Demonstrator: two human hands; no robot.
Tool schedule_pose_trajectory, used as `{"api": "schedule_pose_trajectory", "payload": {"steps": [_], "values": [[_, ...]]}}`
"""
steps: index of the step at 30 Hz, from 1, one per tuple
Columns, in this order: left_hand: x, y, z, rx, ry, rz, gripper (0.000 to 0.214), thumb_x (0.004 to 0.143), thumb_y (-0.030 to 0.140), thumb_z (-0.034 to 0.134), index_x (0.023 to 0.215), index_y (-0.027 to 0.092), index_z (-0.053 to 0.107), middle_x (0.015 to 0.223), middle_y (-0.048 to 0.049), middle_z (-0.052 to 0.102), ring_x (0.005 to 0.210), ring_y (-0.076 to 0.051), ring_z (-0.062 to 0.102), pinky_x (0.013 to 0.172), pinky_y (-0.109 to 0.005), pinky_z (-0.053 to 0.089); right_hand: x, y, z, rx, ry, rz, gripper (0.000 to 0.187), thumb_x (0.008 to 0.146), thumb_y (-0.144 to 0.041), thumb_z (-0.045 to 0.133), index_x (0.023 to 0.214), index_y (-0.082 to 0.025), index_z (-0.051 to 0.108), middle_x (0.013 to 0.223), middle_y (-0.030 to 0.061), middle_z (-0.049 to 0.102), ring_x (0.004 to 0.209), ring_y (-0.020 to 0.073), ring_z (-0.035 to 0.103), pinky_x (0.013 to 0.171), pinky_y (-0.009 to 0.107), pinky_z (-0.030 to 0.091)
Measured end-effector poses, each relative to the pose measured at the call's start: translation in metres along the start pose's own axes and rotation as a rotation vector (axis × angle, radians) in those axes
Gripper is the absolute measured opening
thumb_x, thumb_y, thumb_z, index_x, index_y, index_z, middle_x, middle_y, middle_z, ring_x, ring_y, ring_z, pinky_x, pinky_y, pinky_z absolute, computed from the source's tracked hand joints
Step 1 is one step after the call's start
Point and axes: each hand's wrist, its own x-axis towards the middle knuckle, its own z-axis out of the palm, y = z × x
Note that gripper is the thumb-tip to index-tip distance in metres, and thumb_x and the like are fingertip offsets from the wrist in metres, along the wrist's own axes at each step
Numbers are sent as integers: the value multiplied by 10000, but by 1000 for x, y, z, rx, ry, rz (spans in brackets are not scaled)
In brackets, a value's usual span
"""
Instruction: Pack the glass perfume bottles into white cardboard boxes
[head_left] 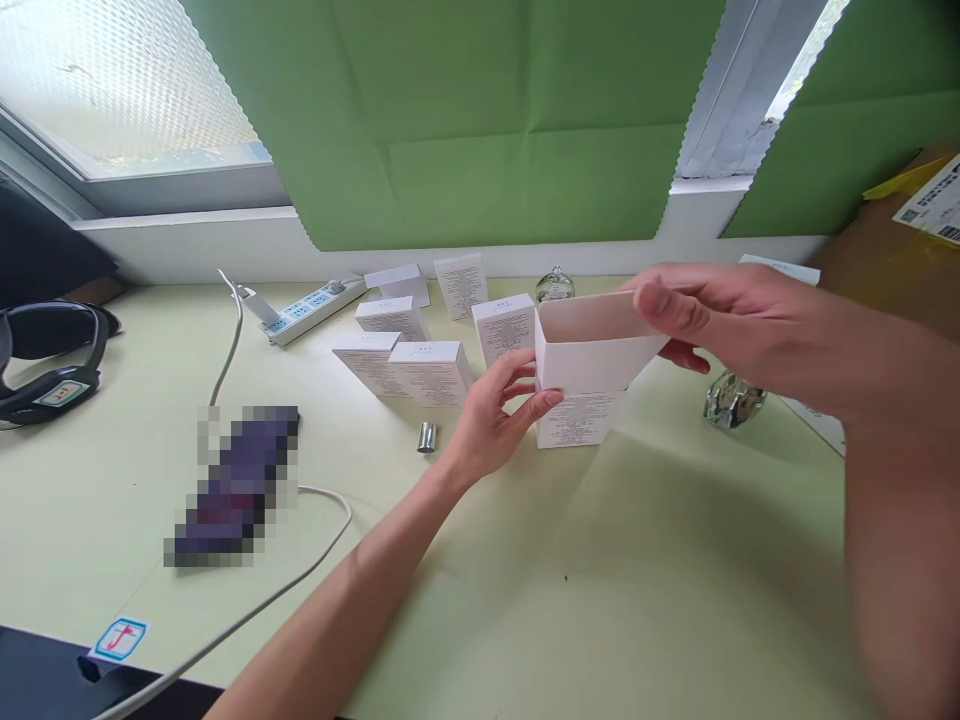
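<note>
A white printed box (577, 418) stands upright near the middle of the pale green table (600, 580). My left hand (499, 420) grips its left side with fingers curled round it. My right hand (712, 315) pinches the upper edge of a white cardboard sleeve (592, 350), held over the box's top; I cannot tell whether the sleeve is a separate piece or the box's open flap. A small silver cylinder (426, 437) lies just left of my left hand. A glass bottle (733, 400) lies on the table under my right wrist.
Several more white boxes (431, 372) stand behind, with a second glass bottle (555, 286) by the wall. A power strip (311, 308) and white cable (225, 360) lie at left, near a blurred dark object (236, 485) and black headset (45, 365). A brown carton (900, 240) sits right.
</note>
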Motion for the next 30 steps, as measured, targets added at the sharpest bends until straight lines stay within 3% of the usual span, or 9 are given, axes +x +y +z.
{"api": "schedule_pose_trajectory", "payload": {"steps": [2, 5, 12, 24, 30], "values": [[-1, 0, 0, 0, 0, 0, 336, 940, 299, 648, 1268, 286, 577, 1265, -67, 629, 1139, -206, 634, 979, -389, 552, -3, -8, -2, -16, -4, 3, 472, 887, -729, 467, 956, -321, 694, 645, -22, 433, 532, 119, 347, 467, 275, 226], [-2, 1, -1, -8, -4, -16, 373, 931, 313, 659, 1290, 293, 560, 1294, -75, 622, 1161, -222, 628, 969, -397, 556, -3, -15, -2, -42, 21, -5, 448, 878, -704, 521, 973, -308, 707, 641, -22, 413, 545, 122, 341, 477, 285, 230], [-1, 2, -1, -21, -18, 2, 357, 944, 338, 635, 1286, 263, 568, 1310, -92, 623, 1153, -220, 633, 971, -387, 556, 3, -1, -2, -143, 14, -10, 400, 834, -688, 598, 989, -348, 738, 744, -3, 624, 579, 144, 460, 457, 276, 307], [-1, 1, 1, -76, -23, -13, 354, 964, 360, 601, 1303, 265, 560, 1323, -91, 615, 1181, -224, 614, 996, -393, 544, 10, 5, 4, -168, -12, -31, 406, 805, -685, 634, 911, -304, 725, 696, 11, 595, 552, 154, 492, 473, 301, 326], [0, 6, 2, -41, -10, -10, 332, 973, 386, 581, 1277, 253, 572, 1293, -94, 626, 1199, -234, 603, 936, -356, 554, 12, 2, 9, -189, -32, -45, 417, 794, -692, 634, 855, -289, 724, 665, 10, 580, 537, 151, 475, 469, 301, 309]]}}
